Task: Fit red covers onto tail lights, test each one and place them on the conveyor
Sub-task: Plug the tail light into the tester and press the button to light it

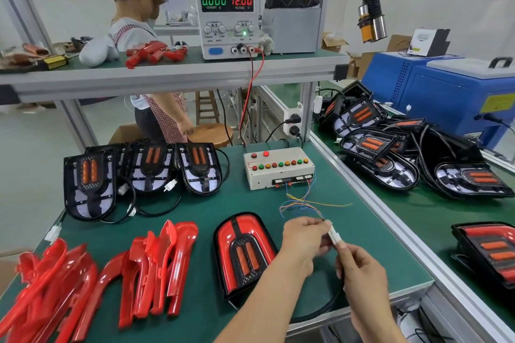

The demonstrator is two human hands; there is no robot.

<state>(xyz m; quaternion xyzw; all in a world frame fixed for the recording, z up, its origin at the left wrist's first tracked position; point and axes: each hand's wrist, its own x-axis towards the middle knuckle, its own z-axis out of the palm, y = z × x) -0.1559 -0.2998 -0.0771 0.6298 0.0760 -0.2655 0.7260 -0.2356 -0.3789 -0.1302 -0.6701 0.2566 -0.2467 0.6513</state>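
Both hands are working at the front right of the green bench (211,312): the left hand (305,239) is pinching a small white connector (334,235) between thumb and fingertips, and the right hand (362,273) is gripping the same connector from its lower end, fingers curled round it. Thin coloured wires (302,203) are trailing from the connector toward 12 o'clock, to the white test box (278,171) with its row of coloured buttons. Just at 9 o'clock of the left hand, the covered tail light (243,255) is lying flat with its red cover already on, its black cable looping past the bench's front edge under the wrists. Loose red covers (158,267) are lying piled at 9 o'clock, filling the near left corner. Three uncovered tail lights (145,172) are leaning in a row at 11 o'clock. The power supply (227,18) on the upper shelf is showing 12.00 volts, with red and black leads hanging down to the box. At 3 o'clock, beyond the aluminium rail, the conveyor (418,220) is carrying a heap of lights at 1 o'clock and one finished light (487,250) at its right edge, with bare belt between them. Another person is standing behind the shelf at 11 o'clock.
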